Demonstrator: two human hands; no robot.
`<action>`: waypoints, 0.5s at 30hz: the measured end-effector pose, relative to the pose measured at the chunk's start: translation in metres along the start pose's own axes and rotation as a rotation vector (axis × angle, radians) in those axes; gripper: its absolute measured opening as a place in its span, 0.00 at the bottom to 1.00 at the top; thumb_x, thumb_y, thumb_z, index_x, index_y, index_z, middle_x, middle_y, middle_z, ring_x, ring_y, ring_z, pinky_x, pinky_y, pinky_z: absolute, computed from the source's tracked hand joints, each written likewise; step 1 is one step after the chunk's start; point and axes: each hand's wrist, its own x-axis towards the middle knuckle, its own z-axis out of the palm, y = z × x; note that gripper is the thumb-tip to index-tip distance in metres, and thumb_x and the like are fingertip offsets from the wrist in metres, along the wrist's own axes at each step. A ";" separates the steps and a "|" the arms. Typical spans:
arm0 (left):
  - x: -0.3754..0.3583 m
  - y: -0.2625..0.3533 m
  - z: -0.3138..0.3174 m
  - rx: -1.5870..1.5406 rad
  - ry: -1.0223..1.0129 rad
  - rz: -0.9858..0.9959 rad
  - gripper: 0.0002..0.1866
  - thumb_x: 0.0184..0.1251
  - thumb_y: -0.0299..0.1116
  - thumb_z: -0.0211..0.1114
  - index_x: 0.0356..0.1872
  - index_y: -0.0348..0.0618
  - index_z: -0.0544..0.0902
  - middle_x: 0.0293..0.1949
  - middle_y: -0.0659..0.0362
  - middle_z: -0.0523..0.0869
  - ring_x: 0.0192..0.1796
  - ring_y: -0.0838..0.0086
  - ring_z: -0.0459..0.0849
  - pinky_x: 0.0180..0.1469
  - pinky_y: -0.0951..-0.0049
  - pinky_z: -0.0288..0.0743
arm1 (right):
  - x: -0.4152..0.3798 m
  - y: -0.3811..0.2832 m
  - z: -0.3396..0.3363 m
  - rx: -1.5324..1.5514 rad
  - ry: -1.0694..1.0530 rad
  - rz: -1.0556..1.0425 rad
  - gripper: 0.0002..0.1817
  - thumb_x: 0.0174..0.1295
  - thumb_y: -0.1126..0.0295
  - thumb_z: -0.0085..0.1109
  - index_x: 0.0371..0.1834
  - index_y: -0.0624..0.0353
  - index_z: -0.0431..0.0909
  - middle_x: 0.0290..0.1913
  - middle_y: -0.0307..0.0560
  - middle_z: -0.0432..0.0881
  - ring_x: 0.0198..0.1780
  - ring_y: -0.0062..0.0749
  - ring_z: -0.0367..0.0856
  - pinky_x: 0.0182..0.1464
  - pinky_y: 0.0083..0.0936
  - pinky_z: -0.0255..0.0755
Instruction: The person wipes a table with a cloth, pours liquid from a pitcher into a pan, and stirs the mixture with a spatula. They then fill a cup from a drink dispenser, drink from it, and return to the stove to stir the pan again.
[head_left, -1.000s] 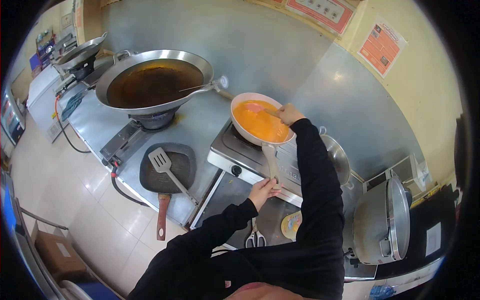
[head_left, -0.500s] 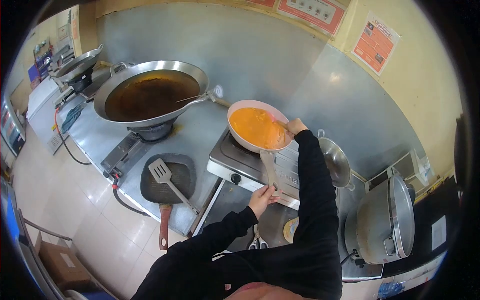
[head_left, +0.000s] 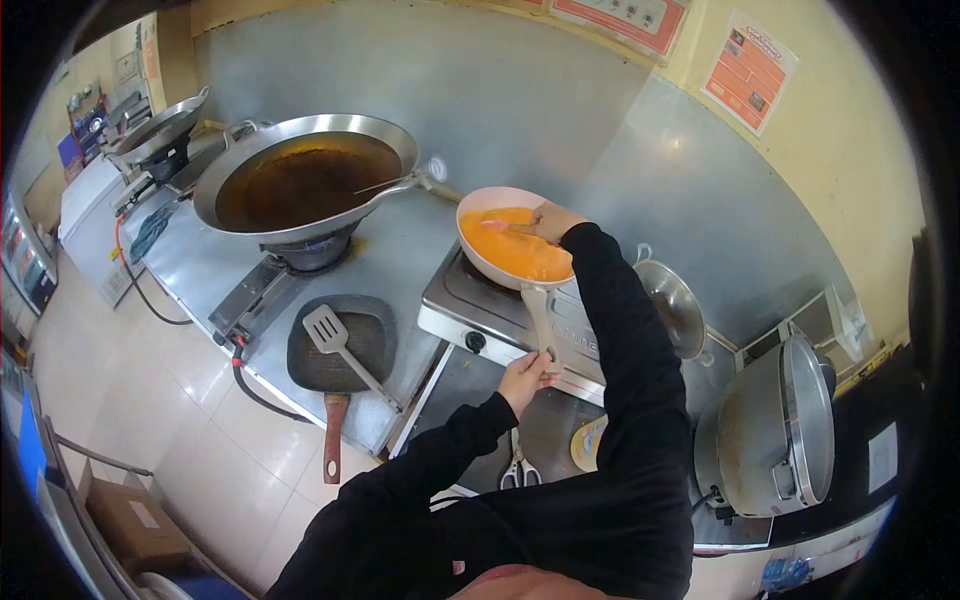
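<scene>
A pale pink frying pan (head_left: 470,205) sits on the gas stove (head_left: 450,305), holding an orange liquid (head_left: 515,262). My left hand (head_left: 526,382) is closed around the end of the pan's beige handle (head_left: 541,318). Over the pan, my right hand (head_left: 555,223) grips the wooden handle of a spatula with a pink head (head_left: 494,226). That head dips into the liquid near the pan's far left side. Part of the spatula's handle is hidden by my fingers.
To the left stands a large wok (head_left: 205,195) of dark oil with a thermometer (head_left: 436,168) at its rim. A square grill pan (head_left: 310,372) carries a slotted turner (head_left: 328,332). Scissors (head_left: 520,474), a steel pan (head_left: 675,300) and a big pot (head_left: 750,450) are close by.
My right hand has moved left and farther over the pan, carrying the spatula head from the right side to the far left of the liquid. My left hand stays on the handle.
</scene>
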 end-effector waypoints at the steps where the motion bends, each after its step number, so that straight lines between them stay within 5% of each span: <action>1: 0.000 -0.001 0.000 -0.007 0.007 0.001 0.18 0.65 0.40 0.48 0.47 0.37 0.71 0.41 0.58 0.78 0.39 0.78 0.76 0.44 0.79 0.70 | -0.011 -0.010 -0.005 -0.053 -0.008 -0.016 0.28 0.48 0.43 0.53 0.26 0.64 0.76 0.20 0.51 0.76 0.23 0.35 0.75 0.27 0.28 0.68; 5: 0.001 -0.003 0.003 -0.053 0.032 0.008 0.17 0.65 0.41 0.49 0.46 0.38 0.71 0.40 0.57 0.79 0.38 0.77 0.77 0.43 0.79 0.70 | -0.041 -0.011 -0.014 -0.187 0.019 -0.165 0.30 0.49 0.42 0.49 0.30 0.64 0.77 0.28 0.56 0.78 0.32 0.44 0.76 0.37 0.31 0.68; 12: -0.001 -0.008 0.005 -0.071 0.065 -0.007 0.18 0.65 0.42 0.48 0.48 0.39 0.70 0.41 0.57 0.78 0.39 0.77 0.76 0.44 0.77 0.69 | -0.110 -0.007 -0.035 -0.232 -0.031 -0.022 0.12 0.48 0.66 0.51 0.30 0.63 0.77 0.31 0.58 0.78 0.36 0.50 0.76 0.39 0.36 0.69; 15: 0.001 -0.009 0.005 -0.086 0.069 0.013 0.18 0.65 0.42 0.48 0.47 0.39 0.70 0.41 0.57 0.78 0.39 0.77 0.76 0.44 0.77 0.69 | -0.108 0.005 -0.014 -0.237 -0.029 -0.028 0.12 0.48 0.66 0.51 0.29 0.63 0.77 0.31 0.59 0.78 0.36 0.50 0.76 0.39 0.36 0.69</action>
